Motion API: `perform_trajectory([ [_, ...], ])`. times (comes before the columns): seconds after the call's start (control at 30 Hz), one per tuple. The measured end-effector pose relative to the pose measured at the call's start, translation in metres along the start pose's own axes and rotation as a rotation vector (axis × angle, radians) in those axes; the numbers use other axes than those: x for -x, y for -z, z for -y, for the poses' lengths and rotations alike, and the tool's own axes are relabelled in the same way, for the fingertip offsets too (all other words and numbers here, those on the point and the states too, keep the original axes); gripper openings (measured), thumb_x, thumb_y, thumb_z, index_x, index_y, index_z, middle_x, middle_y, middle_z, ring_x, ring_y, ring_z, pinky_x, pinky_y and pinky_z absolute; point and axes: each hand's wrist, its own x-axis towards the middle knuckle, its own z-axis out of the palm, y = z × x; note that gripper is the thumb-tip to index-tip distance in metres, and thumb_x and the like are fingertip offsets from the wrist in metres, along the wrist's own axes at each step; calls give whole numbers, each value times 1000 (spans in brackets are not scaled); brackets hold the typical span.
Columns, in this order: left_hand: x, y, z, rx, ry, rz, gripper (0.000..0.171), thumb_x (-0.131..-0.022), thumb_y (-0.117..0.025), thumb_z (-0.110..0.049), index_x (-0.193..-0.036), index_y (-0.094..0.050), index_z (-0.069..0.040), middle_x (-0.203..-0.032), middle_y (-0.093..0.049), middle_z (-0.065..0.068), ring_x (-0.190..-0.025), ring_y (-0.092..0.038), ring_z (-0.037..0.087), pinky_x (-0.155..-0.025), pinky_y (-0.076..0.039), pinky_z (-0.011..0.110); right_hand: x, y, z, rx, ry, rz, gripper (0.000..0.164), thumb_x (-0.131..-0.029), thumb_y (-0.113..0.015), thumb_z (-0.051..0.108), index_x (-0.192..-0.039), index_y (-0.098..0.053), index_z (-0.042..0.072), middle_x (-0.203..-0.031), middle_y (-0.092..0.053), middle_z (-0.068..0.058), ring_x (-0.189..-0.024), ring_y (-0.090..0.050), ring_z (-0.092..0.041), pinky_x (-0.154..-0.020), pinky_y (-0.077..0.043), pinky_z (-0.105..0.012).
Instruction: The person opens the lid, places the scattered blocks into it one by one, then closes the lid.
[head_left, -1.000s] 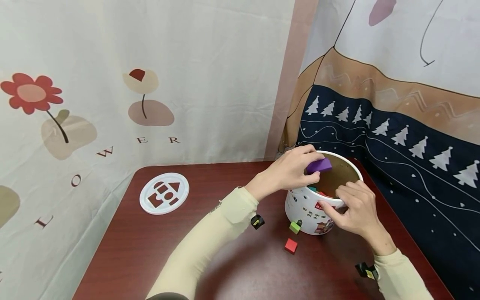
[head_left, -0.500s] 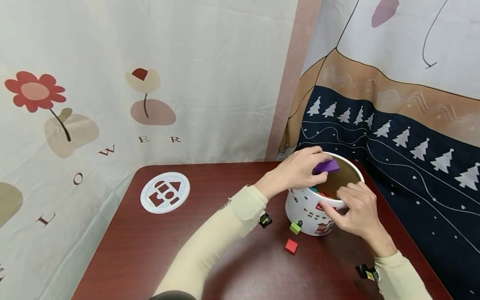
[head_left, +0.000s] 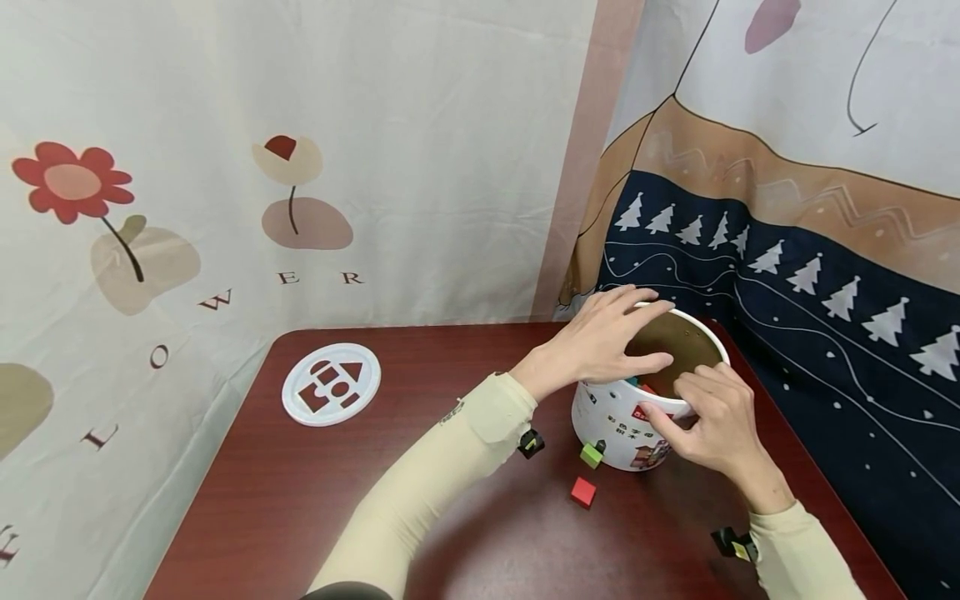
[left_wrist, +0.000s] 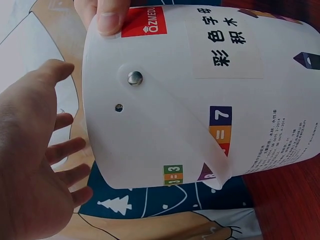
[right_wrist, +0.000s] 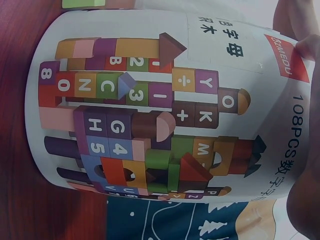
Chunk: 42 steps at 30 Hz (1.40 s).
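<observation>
A white printed bucket (head_left: 600,417) stands at the right of the table, a few coloured blocks (head_left: 647,389) showing low inside it. Over its near-left rim my left hand (head_left: 609,340) hovers with thumb and fingers spread and nothing between them. The left wrist view also shows that hand (left_wrist: 35,165) beside the bucket's opening, fingers parted. My right hand (head_left: 712,417) grips the rim on the near right, thumb outside, fingers over the edge. Much of the bucket's inside is hidden by its front wall and my hands.
A green block (head_left: 591,455) lies at the bucket's foot, and a red block (head_left: 582,492) sits closer to me. A white round lid with shaped cut-outs (head_left: 367,379) rests at the back left. Printed curtains (head_left: 450,167) hang behind the table (head_left: 315,517).
My left hand moved right over the bucket with a purple block, then spread its fingers and let it go; the block is out of sight now. My right hand stays on the rim.
</observation>
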Motion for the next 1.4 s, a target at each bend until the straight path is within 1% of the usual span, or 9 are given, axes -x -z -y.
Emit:
perform_trajectory([
  [0.17, 1, -1, -1, -20, 30, 18, 79, -96, -46, -72, -163, -32, -33, -168, -22, -4, -153, -7, 21, -121, -19, 46, 1, 0, -1, 0, -2, -1, 56, -87, -61, 55, -53, -43, 15, -52, -31, 9, -50, -31, -14, -52, -26, -36],
  [0.37, 3, 0, -1, -37, 35, 7, 80, -95, -44, -74, -164, -30, -35, -169, -18, -4, -153, -2, 20, -121, -17, 46, 2, 0, -2, -3, -6, 3, 55, -86, -62, 55, -53, -43, 16, -51, -32, 9, -50, -32, -14, -52, -27, -36],
  [0.53, 9, 1, -3, -101, 4, -40, 80, -95, -43, -74, -163, -32, -35, -169, -20, -4, -153, 0, 20, -121, -16, 46, 3, 0, -3, -7, -3, 3, 54, -86, -62, 54, -52, -43, 16, -51, -33, 8, -49, -32, -15, -52, -27, -36],
  [0.7, 21, 7, -6, -155, -34, -115, 78, -95, -42, -73, -162, -35, -34, -167, -24, -3, -153, -2, 21, -121, -16, 46, 4, 0, -4, -8, -3, -5, 55, -86, -63, 53, -52, -42, 16, -50, -34, 7, -49, -32, -15, -51, -26, -36],
  [0.8, 32, 9, -6, -175, -39, -157, 78, -94, -43, -73, -161, -38, -33, -166, -27, -3, -153, -4, 22, -121, -18, 47, 4, -1, -5, -5, -1, -5, 55, -86, -62, 54, -52, -43, 16, -50, -34, 6, -49, -32, -15, -51, -27, -37],
  [0.9, 48, 8, -3, -167, -43, -200, 78, -93, -47, -72, -159, -42, -30, -165, -30, 0, -153, -8, 23, -119, -22, 48, 4, -1, -6, 1, 1, 4, 55, -85, -62, 55, -52, -44, 15, -49, -35, 4, -49, -33, -16, -51, -27, -37],
  [1.13, 92, -8, 16, -82, -42, -313, 76, -90, -60, -61, -153, -52, -19, -157, -42, 6, -149, -23, 24, -116, -29, 48, 7, -2, -7, -5, -17, 21, 55, -85, -64, 55, -51, -42, 17, -49, -36, 3, -50, -33, -15, -52, -27, -37],
  [1.23, 109, -17, 21, -51, -33, -325, 75, -90, -62, -58, -151, -54, -16, -156, -44, 8, -146, -27, 24, -115, -31, 50, 7, -1, -7, -1, -30, 29, 55, -85, -63, 55, -51, -42, 17, -49, -37, 3, -50, -34, -16, -53, -28, -37],
  [1.4, 133, -33, 25, -14, -16, -304, 71, -90, -65, -53, -149, -55, -14, -154, -46, 8, -145, -31, 25, -115, -31, 49, 7, -2, -8, -7, -44, 26, 54, -84, -64, 55, -51, -41, 18, -50, -37, 3, -51, -35, -16, -53, -27, -38],
])
